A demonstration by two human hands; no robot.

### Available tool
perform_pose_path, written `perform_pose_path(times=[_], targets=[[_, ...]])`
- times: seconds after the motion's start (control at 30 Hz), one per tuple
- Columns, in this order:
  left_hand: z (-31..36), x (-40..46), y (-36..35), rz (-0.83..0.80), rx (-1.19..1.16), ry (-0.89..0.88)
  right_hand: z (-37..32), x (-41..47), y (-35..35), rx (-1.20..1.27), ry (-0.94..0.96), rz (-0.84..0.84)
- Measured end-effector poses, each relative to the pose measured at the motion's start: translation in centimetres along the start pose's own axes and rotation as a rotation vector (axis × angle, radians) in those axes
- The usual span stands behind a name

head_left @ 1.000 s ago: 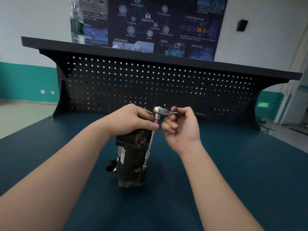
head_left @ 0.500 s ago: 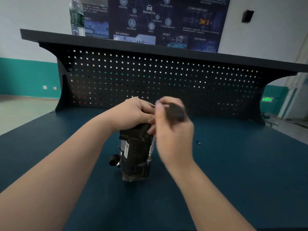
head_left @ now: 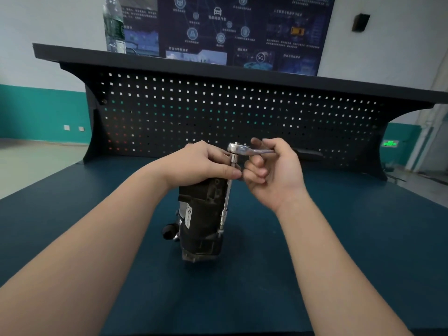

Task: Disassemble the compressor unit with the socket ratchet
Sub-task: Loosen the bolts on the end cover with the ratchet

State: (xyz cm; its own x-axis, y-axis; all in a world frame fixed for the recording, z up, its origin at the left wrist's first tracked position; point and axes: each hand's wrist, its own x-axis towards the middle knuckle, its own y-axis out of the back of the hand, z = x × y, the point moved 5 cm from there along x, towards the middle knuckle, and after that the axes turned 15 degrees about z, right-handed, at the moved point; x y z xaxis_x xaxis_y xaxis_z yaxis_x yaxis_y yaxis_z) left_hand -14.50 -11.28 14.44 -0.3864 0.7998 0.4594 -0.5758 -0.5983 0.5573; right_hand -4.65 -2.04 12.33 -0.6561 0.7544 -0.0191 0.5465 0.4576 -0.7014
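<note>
Looking down, I see the dark blue worktop (head_left: pixel 339 251) spreading wide, backed by a black pegboard (head_left: pixel 242 117) under a shelf that carries a water bottle (head_left: pixel 114 25). Near the middle of the worktop the compressor unit (head_left: pixel 201 219) stands upright. My left hand (head_left: pixel 201 163) rests on its top, fingers curled round it, thumb touching the ratchet's extension bar. The socket ratchet (head_left: pixel 238 149) stands beside the unit, its long extension reaching down to the lower flange. My right hand (head_left: pixel 274 173) holds the ratchet's handle, which runs to the right, with thumb and forefinger pinching it and the other fingers curled under.
</note>
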Motion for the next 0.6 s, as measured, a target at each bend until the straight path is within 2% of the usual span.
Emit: perform_pose_path(times=[0.1,0.17,0.2,0.23,0.27,0.3,0.37,0.4,0.43,0.47,0.53,0.6], targets=[[0.1,-0.1,0.0,0.023,-0.027,-0.015,0.2,1.2,0.4,0.055,-0.140,0.026],[0.3,-0.1,-0.1,0.017,-0.025,-0.032,0.5,1.3,0.4,0.113,-0.134,0.074],[0.2,-0.1,-0.2,0.013,-0.020,-0.035,0.6,1.1,0.5,0.145,-0.074,0.120],[0.2,-0.1,-0.2,0.016,-0.013,-0.027,0.4,0.5,0.7,0.155,0.042,0.175],[0.0,0.1,-0.2,0.020,-0.001,-0.019,0.1,-0.3,0.9,0.122,0.242,0.225],[0.0,0.0,-0.2,0.017,0.016,-0.015,-0.6,-1.7,1.0,0.028,0.521,0.261],[0.3,-0.1,-0.2,0.023,0.047,-0.026,-1.2,-5.6,-0.6,-0.333,1.149,0.263],[0.3,0.0,-0.2,0.048,0.065,-0.033,-0.9,-7.1,-1.8,-0.542,1.380,0.230],[0.3,0.0,-0.1,0.076,0.097,-0.033,-0.5,-7.8,-2.8,-0.719,1.536,0.219],[0.1,0.2,0.0,0.098,0.132,-0.019,-0.5,-8.0,-3.5,-0.831,1.615,0.223],[0.0,0.3,-0.1,0.072,0.143,-0.030,-1.0,-7.4,-3.7,-0.836,1.579,0.205],[0.1,0.2,-0.1,-0.001,0.092,-0.026,-2.1,-5.9,-2.6,-0.630,1.345,0.173]])
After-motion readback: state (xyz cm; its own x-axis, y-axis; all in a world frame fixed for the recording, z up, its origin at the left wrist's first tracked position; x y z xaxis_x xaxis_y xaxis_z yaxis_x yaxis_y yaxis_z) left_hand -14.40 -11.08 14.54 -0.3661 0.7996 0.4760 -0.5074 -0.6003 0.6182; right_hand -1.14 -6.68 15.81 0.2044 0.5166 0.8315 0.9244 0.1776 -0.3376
